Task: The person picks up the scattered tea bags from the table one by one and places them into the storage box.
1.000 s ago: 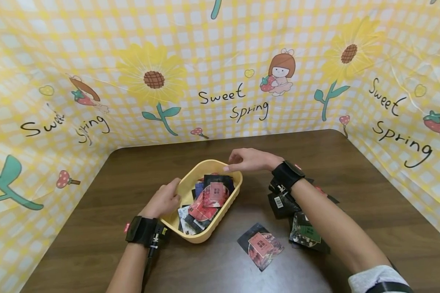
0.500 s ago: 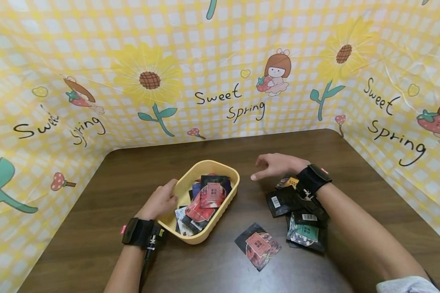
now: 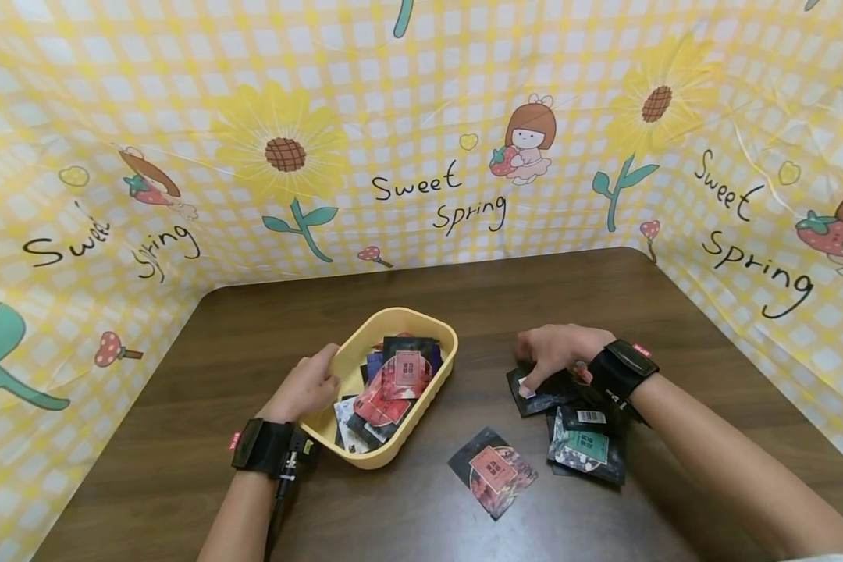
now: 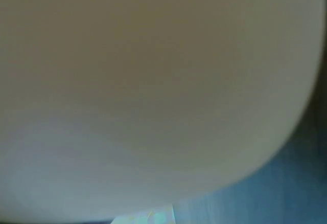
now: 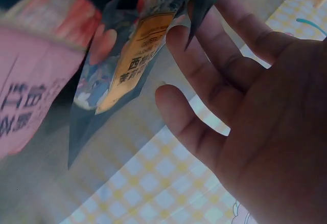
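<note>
Head view: loose sachets (image 3: pixel 579 425) lie on the surface (image 3: pixel 604 297), right of the yellow basket (image 3: pixel 432 390), which already holds several packets. One lone sachet (image 3: pixel 492 471) lies in front. Right hand (image 3: pixel 555 355) rests on the pile, fingers relaxed, nothing pinched yet. Left hand (image 3: pixel 311 386) grips the basket rim. Sorting appears roughly half done.

Even bright light; left wrist view blurred blank.
</note>
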The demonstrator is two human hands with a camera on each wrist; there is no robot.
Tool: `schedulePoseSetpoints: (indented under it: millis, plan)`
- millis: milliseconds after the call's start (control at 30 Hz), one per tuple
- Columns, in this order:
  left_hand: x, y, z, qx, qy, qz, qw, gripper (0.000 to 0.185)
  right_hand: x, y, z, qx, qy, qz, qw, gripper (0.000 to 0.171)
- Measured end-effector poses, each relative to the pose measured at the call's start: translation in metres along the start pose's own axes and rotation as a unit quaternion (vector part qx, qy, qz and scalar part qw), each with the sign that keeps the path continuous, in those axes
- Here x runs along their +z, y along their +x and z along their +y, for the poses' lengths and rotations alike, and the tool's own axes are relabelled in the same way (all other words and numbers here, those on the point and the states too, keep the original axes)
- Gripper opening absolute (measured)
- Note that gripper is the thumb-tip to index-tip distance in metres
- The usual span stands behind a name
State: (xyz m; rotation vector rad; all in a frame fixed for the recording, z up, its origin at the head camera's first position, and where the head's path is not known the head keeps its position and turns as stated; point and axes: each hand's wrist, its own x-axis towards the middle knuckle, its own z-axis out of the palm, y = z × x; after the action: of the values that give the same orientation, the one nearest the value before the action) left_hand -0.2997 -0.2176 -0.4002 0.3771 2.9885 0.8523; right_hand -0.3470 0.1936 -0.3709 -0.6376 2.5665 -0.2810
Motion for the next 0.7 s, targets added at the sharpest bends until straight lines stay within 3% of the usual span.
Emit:
schedulePoseSetpoints:
  millis: [433, 567, 700]
  plan:
    - [0.0, 0.0, 0.001, -0.005, 0.001, -0.005, 1.0, 0.04, 0.008, -0.001, 0.001, 0.038, -0.041, -0.001, 0.998, 0.072]
    - [-0.001, 0.0, 0.0, -0.006, 0.001, -0.005, 1.0, 0.04, 0.007, 0.002, 0.005, 0.017, -0.015, -0.01, 1.0, 0.062]
    - [-0.001, -0.001, 0.0, -0.003, 0.0, -0.003, 1.0, 0.039, 0.005, 0.004, 0.013, -0.034, 0.034, -0.027, 0.998, 0.042]
